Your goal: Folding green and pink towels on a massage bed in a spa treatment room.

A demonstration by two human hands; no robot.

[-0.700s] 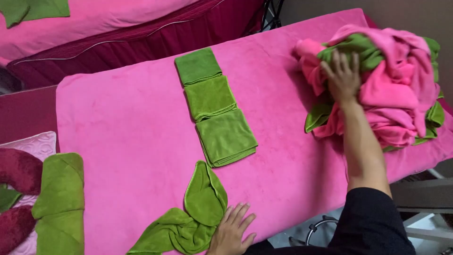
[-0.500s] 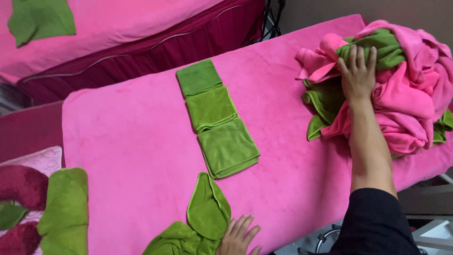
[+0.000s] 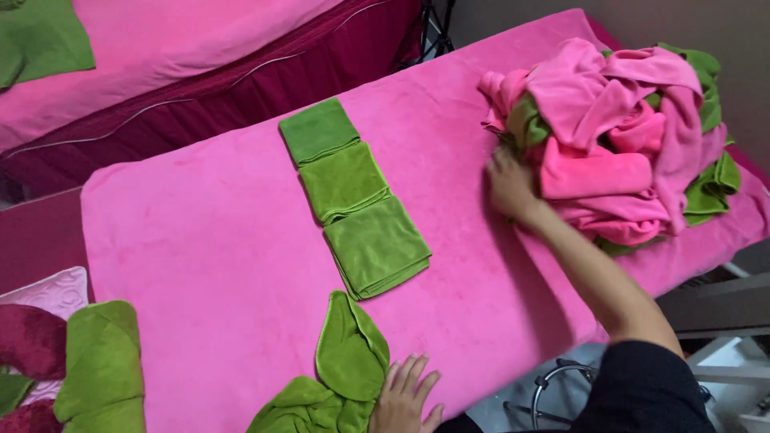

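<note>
My right hand (image 3: 509, 186) reaches across the pink-covered table (image 3: 200, 240) to the lower left edge of a heap of pink and green towels (image 3: 618, 136). Its fingers press into the heap, and whether they grip anything is hidden. My left hand (image 3: 405, 393) lies flat with fingers apart at the table's near edge, touching a crumpled green towel (image 3: 346, 357). Three folded green towels lie in a row mid-table: far (image 3: 318, 130), middle (image 3: 343, 180), near (image 3: 375, 244).
A second pink-covered bed (image 3: 160, 40) with a maroon skirt stands behind, with a green towel (image 3: 40, 48) on it. At lower left, a green towel (image 3: 100, 369) lies over maroon cushions (image 3: 32, 337). A metal ring frame (image 3: 553, 381) is below the table's near edge.
My right hand has come off the top of the heap and dropped to its lower left edge. The heap has been turned over, with more pink on top. My left hand has stayed put.
</note>
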